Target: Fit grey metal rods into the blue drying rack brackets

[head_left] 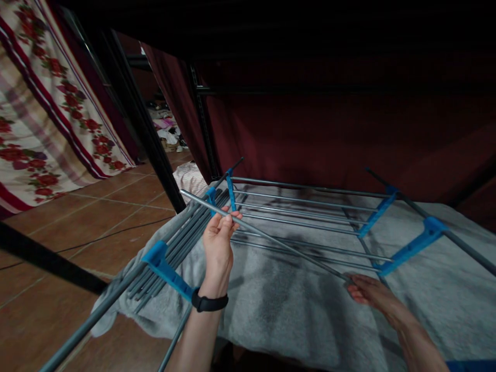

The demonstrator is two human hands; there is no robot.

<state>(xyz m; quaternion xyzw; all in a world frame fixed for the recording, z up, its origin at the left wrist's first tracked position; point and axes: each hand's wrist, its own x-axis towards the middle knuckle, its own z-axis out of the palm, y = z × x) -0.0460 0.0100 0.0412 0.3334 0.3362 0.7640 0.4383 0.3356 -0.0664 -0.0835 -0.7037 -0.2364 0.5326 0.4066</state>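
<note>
A thin grey metal rod (pixel 287 244) slants across the middle, held in both hands. My left hand (pixel 221 232) pinches it between thumb and fingers near its upper left end. Around the rod's lower right end the fingers of my right hand (pixel 366 289) are closed. Beneath it lies a rack frame with blue plastic brackets, among them a left bracket (pixel 170 271) and a right bracket (pixel 414 245). Several crossbars (pixel 302 213) span between the far brackets. A thick side tube (pixel 112 294) runs along the left, and my left wrist is close to the left bracket.
Several loose grey rods (pixel 174 258) lie bundled at the left on a grey blanket (pixel 271 310). Dark metal posts (pixel 151 119) and a dark overhead surface frame the space. Maroon cloth (pixel 294 139) hangs behind. A floral curtain (pixel 50 119) and tiled floor (pixel 124 201) are at left.
</note>
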